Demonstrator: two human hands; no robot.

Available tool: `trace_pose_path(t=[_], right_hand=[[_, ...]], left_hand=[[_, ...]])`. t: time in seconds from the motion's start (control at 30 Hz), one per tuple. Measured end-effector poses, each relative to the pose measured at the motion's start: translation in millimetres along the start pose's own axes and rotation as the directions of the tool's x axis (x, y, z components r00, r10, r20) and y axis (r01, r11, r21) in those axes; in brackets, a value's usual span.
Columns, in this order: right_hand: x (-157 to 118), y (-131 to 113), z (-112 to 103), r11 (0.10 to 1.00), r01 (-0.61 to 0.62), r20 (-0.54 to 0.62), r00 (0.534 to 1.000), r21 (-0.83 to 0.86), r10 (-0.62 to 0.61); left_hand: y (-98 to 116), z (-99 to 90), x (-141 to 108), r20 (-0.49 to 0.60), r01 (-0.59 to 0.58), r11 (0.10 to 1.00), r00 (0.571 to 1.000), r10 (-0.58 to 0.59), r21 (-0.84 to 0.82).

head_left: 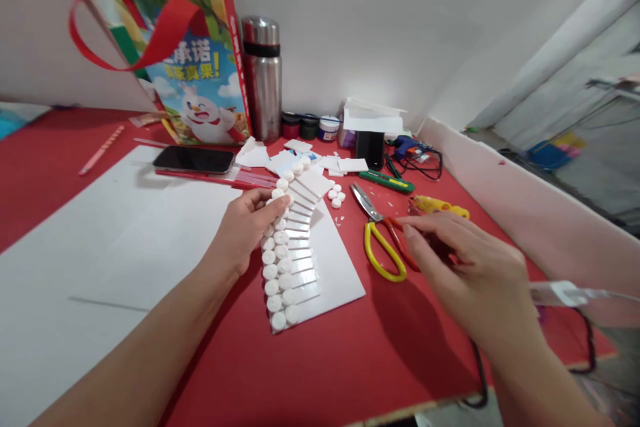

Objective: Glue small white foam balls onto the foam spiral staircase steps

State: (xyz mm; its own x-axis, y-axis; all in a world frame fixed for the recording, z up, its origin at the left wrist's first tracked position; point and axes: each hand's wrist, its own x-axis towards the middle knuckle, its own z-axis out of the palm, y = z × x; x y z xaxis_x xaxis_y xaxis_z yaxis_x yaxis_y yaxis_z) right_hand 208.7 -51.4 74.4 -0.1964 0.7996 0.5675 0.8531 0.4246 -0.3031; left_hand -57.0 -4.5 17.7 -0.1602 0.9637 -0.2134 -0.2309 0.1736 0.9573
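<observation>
My left hand (253,223) is closed on the upper part of a curved white strip model (300,257), with its thumb on top. Two rows of round white discs line the model's left side, and flat white strips fan out to the right. The model rests on a white board (343,267). My right hand (460,267) is raised over the right side, thumb and forefinger pinched together; whatever they hold, if anything, is too small to make out. Just left of those fingertips lie scissors (373,213) with one yellow and one red handle, partly covered by the hand.
Loose white discs (337,196) and paper scraps lie behind the model. A green cutter (387,181), a phone (194,159), a steel flask (263,80), paint jars (310,125) and a printed bag (200,80) stand farther back. White sheets (110,233) cover the left side.
</observation>
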Motion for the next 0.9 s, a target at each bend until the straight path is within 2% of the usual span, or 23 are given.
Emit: trace_pose_path(t=[0.07, 0.17, 0.23, 0.33, 0.5, 0.7, 0.9], right_hand=[[-10.2, 3.1, 9.8, 1.0, -0.008, -0.07, 0.998, -0.004, 0.008], [-23.9, 5.0, 32.2, 0.995, 0.097, -0.153, 0.983, -0.023, -0.099], [-30.9, 7.5, 46.4, 0.98, 0.191, -0.131, 0.971, -0.059, -0.198], [-35.9, 15.4, 58.6, 0.96, 0.244, -0.081, 0.963, -0.14, -0.257], [-33.8, 28.0, 61.2, 0.941, 0.287, -0.09, 0.948, -0.18, -0.306], [-33.7, 30.9, 62.4, 0.966, 0.215, -0.071, 0.971, -0.144, -0.227], [-33.6, 29.6, 63.8, 0.96, 0.254, -0.098, 0.959, -0.119, -0.266]], left_hand=[[-1.3, -0.3, 0.7, -0.004, 0.006, 1.0, 1.0, -0.006, -0.006], [-3.2, -1.6, 2.3, 0.007, 0.014, 1.0, 1.0, -0.014, -0.01], [-3.7, -2.7, 3.4, 0.014, 0.017, 1.0, 1.0, -0.017, -0.012], [-3.6, -4.1, 5.5, 0.007, 0.038, 0.996, 0.999, -0.037, -0.076], [-3.4, -3.8, 8.5, -0.009, 0.109, 0.975, 0.994, -0.112, -0.191], [-7.5, -4.5, 9.0, 0.014, 0.055, 0.994, 0.998, -0.054, -0.097], [-13.3, -7.2, 10.7, 0.015, 0.016, 0.998, 1.0, -0.015, -0.06]])
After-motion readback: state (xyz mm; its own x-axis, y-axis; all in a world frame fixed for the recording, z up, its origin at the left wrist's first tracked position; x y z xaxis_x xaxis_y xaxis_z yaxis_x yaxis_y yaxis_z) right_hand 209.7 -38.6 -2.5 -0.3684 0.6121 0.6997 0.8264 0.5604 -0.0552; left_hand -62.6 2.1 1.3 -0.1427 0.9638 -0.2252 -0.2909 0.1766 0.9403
